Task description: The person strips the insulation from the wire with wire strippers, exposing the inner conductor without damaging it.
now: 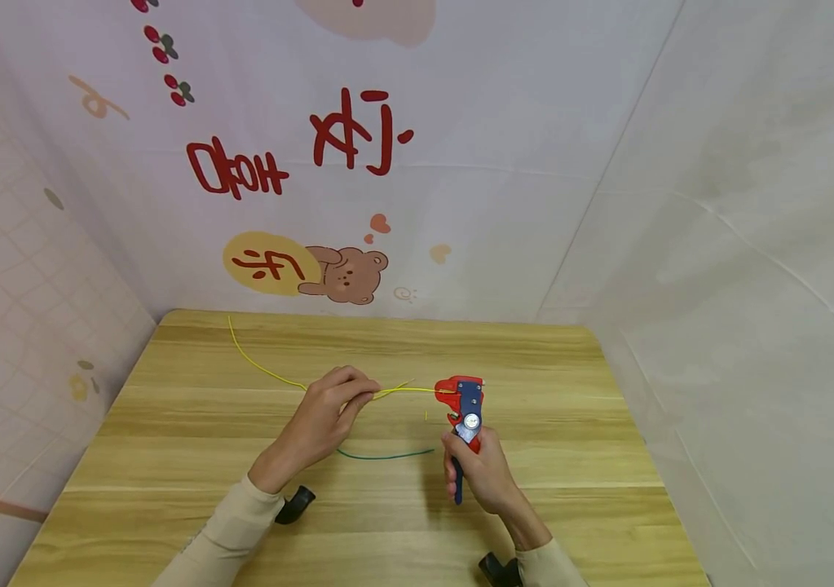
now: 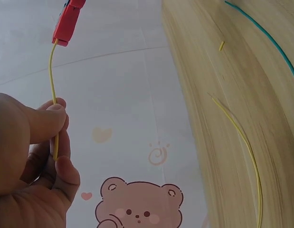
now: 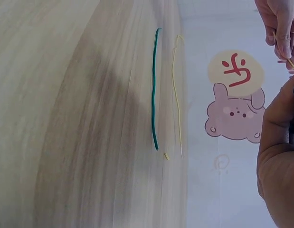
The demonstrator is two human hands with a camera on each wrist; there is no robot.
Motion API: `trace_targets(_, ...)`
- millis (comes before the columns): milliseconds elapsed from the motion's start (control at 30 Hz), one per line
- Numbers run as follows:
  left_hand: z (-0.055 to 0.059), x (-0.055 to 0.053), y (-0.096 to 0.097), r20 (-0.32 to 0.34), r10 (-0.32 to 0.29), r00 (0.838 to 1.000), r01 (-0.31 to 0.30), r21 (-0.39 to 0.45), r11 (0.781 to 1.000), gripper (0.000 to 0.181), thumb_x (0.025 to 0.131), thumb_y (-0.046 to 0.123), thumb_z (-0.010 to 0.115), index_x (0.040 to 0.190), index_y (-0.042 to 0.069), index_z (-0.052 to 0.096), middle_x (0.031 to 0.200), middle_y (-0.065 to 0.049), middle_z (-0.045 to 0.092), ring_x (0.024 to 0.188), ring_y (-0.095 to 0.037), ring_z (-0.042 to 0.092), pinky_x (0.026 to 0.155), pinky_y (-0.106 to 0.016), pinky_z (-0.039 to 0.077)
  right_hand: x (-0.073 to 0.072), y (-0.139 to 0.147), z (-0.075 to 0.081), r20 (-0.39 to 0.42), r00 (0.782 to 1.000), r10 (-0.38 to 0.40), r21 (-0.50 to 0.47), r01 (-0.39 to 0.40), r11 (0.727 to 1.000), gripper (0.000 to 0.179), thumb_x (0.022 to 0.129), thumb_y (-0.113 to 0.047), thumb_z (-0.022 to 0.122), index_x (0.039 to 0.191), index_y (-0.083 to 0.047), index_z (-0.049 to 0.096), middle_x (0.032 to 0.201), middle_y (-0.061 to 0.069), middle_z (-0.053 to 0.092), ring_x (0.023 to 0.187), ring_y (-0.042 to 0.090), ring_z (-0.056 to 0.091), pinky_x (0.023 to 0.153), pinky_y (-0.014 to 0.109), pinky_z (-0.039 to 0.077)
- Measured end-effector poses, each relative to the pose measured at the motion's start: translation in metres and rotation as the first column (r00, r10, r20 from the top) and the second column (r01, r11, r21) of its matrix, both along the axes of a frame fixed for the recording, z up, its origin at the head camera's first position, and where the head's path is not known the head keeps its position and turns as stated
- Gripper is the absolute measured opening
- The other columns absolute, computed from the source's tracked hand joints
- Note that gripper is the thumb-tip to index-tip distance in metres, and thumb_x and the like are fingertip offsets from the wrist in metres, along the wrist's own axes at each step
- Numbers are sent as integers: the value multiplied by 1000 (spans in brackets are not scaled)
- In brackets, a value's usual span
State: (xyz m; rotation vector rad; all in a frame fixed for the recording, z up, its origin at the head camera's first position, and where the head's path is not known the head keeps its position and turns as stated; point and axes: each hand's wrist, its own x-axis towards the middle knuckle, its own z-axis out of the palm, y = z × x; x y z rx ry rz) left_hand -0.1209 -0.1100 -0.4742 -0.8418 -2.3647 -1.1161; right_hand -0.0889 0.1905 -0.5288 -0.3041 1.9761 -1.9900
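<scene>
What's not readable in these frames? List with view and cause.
Head: tip of the held yellow wire, hidden inside the red-and-blue tool.
Head: markings on the round dial, too small.
Head: left end of the green wire, hidden by the left hand.
Left wrist: tool's handles, cut off by the top edge.
Right wrist: most of the tool, behind the right hand and right edge.

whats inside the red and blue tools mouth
A yellow wire runs into the mouth of the tool; the wire's end is covered and cannot be seen.
</scene>
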Motion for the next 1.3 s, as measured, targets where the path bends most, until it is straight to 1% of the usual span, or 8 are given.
trace_targets(100, 0, 0, 0, -2, -4, 1000, 4, 1, 1000, 20, 98, -8, 81, 113, 4, 86, 107, -7, 79, 90, -16, 71, 73, -26, 60, -2, -3, -2, 3, 999, -49, -45, 49, 998, 44, 116, -7, 50, 79, 16, 45, 56, -2, 53, 41, 10, 56, 39, 32, 52)
trace_targets(167, 0, 0, 0, -4, -9, 1000, 9, -3, 1000, 20, 98, -8, 81, 114, 4, 86, 107, -7, 79, 90, -15, 71, 73, -26, 60, -3, -5, -3, 12, 997, -73, -72, 74, 995, 45, 114, -6, 50, 75, 15, 42, 53, -2, 50, 38, 10, 53, 36, 29, 47)
trace_targets(200, 0, 0, 0, -4, -8, 1000, 8, -5, 1000, 19, 99, -7, 81, 114, 4, 86, 107, -6, 79, 90, -15, 71, 73, -26, 60, -3, -5, -3, 16, 997, -78, -78, 79, 994, 46, 114, -6, 51, 75, 15, 41, 53, -2, 50, 38, 10, 52, 36, 29, 47)
trace_targets(433, -1, 0, -2, -19, 7, 1000, -7, 6, 1000, 22, 95, -10, 83, 111, 4, 86, 105, -7, 80, 92, -17, 73, 75, -28, 62, -3, -5, -2, 9, 998, -67, -49, 68, 996, 53, 116, -15, 57, 74, 14, 43, 53, -2, 50, 38, 10, 53, 36, 29, 48)
trace_targets(567, -1, 0, -2, -14, -3, 1000, 3, 5, 1000, 22, 96, -10, 82, 112, 4, 86, 105, -9, 80, 92, -18, 74, 76, -29, 63, -2, -5, -1, 17, 998, -67, -55, 68, 996, 51, 116, -12, 55, 74, 15, 43, 53, -2, 50, 38, 11, 54, 37, 28, 48)
trace_targets(767, -1, 1, -2, 4, 4, 1000, -4, 2, 1000, 20, 97, -9, 82, 112, 5, 86, 106, -9, 80, 93, -18, 74, 77, -29, 63, -1, -5, -1, 2, 998, -63, -50, 63, 997, 48, 116, -8, 52, 75, 15, 43, 54, -3, 51, 39, 9, 54, 37, 27, 49)
trace_targets(1033, 0, 2, -2, 1, 21, 1000, -21, -9, 1000, 17, 99, -4, 82, 112, 6, 86, 107, -4, 80, 95, -17, 75, 78, -30, 64, 0, -5, 1, -14, 998, -60, -45, 59, 997, 47, 116, -11, 53, 76, 13, 45, 55, -4, 52, 40, 8, 55, 37, 28, 50)
trace_targets(1300, 0, 1, -3, 3, 17, 1000, -17, -7, 1000, 19, 98, -6, 82, 113, 5, 86, 107, -7, 80, 95, -17, 74, 79, -30, 64, 0, -5, 2, -6, 998, -63, -38, 63, 997, 44, 116, -4, 48, 76, 14, 44, 55, -4, 52, 40, 9, 55, 38, 29, 50)
